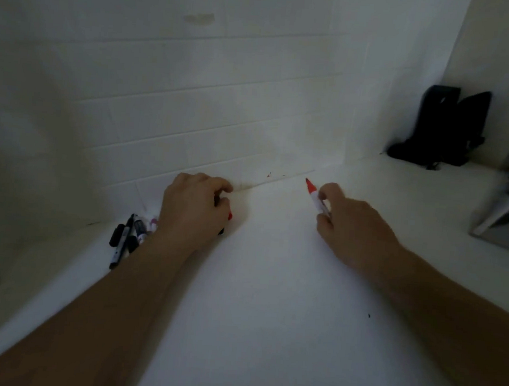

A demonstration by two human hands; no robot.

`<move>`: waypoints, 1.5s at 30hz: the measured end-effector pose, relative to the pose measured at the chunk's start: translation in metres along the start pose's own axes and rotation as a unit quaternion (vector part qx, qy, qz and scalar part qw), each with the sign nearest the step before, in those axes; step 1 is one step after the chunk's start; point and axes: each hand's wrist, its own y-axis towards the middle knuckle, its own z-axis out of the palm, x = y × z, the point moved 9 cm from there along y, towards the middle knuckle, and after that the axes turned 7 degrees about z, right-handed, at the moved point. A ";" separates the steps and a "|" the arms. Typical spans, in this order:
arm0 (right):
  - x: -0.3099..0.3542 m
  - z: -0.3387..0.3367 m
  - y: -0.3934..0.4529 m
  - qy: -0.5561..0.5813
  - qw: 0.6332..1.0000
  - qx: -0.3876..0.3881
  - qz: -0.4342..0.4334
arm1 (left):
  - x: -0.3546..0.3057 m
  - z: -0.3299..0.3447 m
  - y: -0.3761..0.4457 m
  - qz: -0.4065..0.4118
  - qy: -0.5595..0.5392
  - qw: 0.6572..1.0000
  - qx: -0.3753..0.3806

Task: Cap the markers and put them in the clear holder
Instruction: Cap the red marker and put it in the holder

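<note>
On the white counter [256, 283], which runs back to a tiled wall [193, 98], a dark bag [444, 127] stands in the far right corner and a shiny, blurred thing [504, 219] sits at the right edge; whether that is the clear holder I cannot tell. Nearer the middle, the left hand [193, 206] is curled down over something small with a spot of red showing at its lower edge, probably a cap, though the fingers hide most of it. The right hand [350, 226] pinches an uncapped red marker [316, 198] by the white barrel, between thumb and fingers. That marker's long axis runs from the hand up and to the left, with the bare red tip leading toward the wall and slightly toward the other hand. It should handle as a light, stiff plastic stick with a smooth barrel, best held at mid-barrel, well back from the wet tip, so the cap can be pushed on straight along the axis. Just left of the left wrist lies a small heap of black markers [125, 238], their lengths running roughly from near to far, touching one another on the counter.
</note>
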 end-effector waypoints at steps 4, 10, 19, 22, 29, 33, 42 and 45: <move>-0.036 -0.013 -0.002 0.217 0.971 -0.039 0.087 | -0.014 0.019 -0.003 0.012 0.080 0.992 0.098; -0.031 -0.002 -0.002 0.245 0.968 -0.009 0.049 | -0.017 0.031 -0.002 0.002 0.111 0.983 0.148; -0.033 -0.001 0.002 0.274 0.961 -0.006 0.046 | -0.051 0.002 0.003 0.038 -0.103 0.994 -0.014; -0.027 -0.002 0.003 0.264 0.964 -0.012 0.012 | -0.071 0.007 -0.005 0.034 -0.195 0.980 0.006; -0.012 -0.005 0.001 0.209 0.977 -0.025 -0.037 | -0.066 0.019 -0.013 -0.015 -0.284 0.959 0.009; -0.003 -0.004 -0.003 0.199 0.978 -0.013 -0.055 | -0.074 0.024 -0.014 0.010 -0.324 0.946 0.024; -0.005 -0.003 -0.002 0.165 0.984 -0.036 -0.056 | -0.078 0.026 -0.015 0.035 -0.337 0.941 0.015; -0.007 -0.003 -0.001 0.161 0.984 -0.041 -0.060 | -0.079 0.025 -0.015 0.037 -0.322 0.946 0.010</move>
